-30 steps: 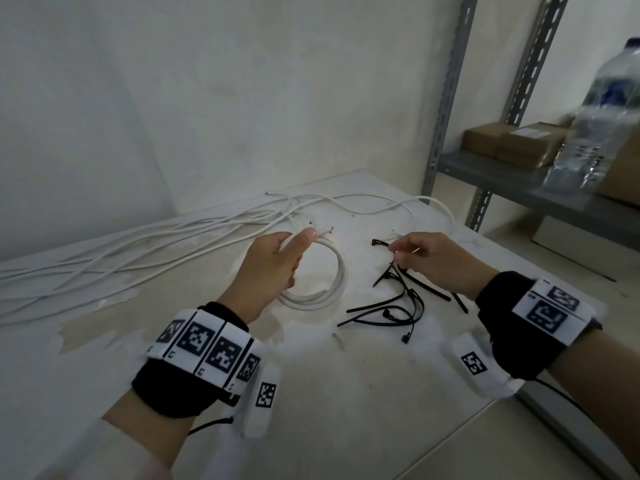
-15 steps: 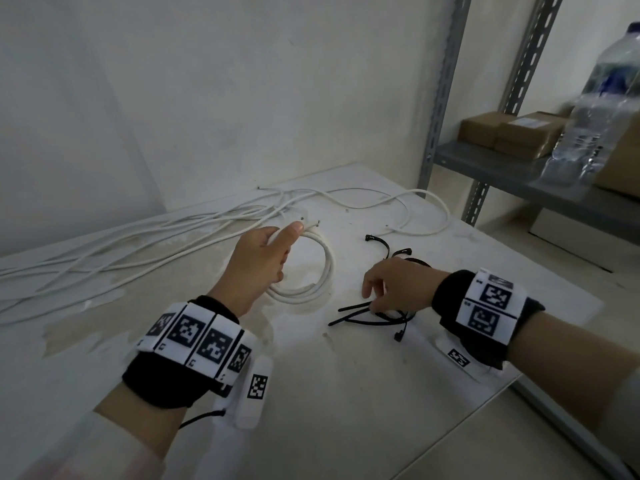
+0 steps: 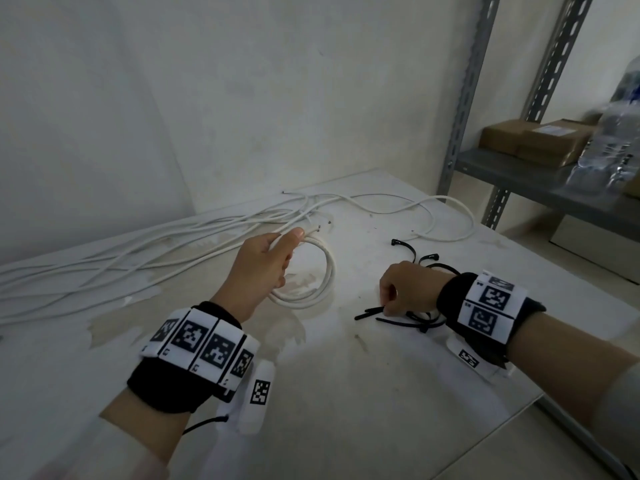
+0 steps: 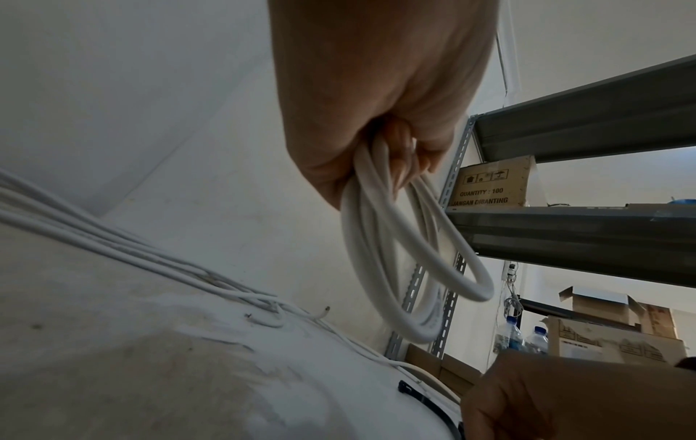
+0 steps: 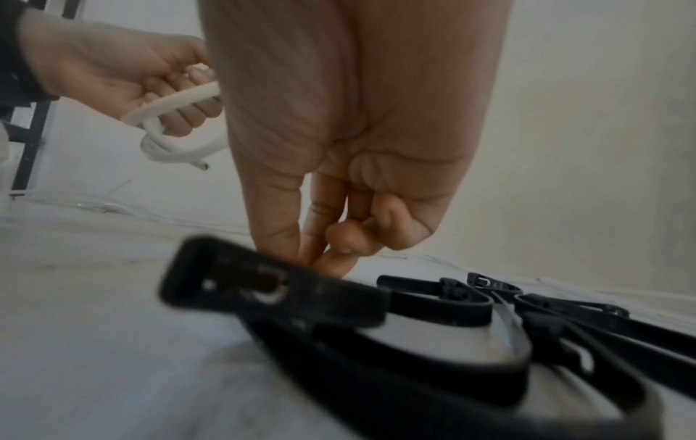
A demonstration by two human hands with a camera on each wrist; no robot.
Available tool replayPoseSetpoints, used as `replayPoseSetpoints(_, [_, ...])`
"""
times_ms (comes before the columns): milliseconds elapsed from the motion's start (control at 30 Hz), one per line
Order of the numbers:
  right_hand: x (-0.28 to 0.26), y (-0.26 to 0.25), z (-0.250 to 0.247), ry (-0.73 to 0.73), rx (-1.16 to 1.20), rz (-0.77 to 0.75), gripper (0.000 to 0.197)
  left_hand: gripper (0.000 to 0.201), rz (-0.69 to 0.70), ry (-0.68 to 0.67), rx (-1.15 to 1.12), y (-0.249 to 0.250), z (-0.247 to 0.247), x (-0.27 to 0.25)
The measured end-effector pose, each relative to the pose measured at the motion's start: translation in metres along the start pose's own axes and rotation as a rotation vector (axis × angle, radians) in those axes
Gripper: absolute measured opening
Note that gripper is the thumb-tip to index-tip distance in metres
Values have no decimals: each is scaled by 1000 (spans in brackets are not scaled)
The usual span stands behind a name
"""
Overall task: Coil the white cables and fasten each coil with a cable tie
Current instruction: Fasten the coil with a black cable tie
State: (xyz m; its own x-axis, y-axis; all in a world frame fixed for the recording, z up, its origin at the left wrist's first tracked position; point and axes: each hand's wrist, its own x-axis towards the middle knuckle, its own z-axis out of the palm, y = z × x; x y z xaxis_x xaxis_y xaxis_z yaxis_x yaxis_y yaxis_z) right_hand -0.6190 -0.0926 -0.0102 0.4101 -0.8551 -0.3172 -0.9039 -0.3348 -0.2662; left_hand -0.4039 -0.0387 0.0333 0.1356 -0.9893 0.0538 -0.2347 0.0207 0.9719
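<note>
The white desk [image 3: 346, 393] carries loose white cables [image 3: 104, 258] running from its left edge toward the far corner. The left hand [image 3: 258, 271] grips the coiled cable [image 3: 323, 271], fingers curled round its loops, held just above the desk's middle. Near the right edge, the right hand [image 3: 408, 289] pinches at the pile of black cable ties [image 3: 420, 318]; whether it holds one cannot be told.

White coil [image 3: 320, 271] gripped, raised off desk [image 3: 346, 393]; loose cables [image 3: 138, 251] sprawled behind; black ties [image 3: 420, 318] heaped right.
</note>
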Motion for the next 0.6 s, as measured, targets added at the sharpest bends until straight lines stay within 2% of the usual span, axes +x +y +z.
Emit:
replayPoseSetpoints(167, [0,-4,-2,44,8,-9,7,42,5,5,-13,0,-11,-7])
replayPoseSetpoints(400, [-4,-15,-21,282,115,-75,14,44,19,44,-18,1,-28,-13])
replayPoseSetpoints(600, [-5,-24,-19,205,-111,17,23,44,28,74,-19,0,-40,-20])
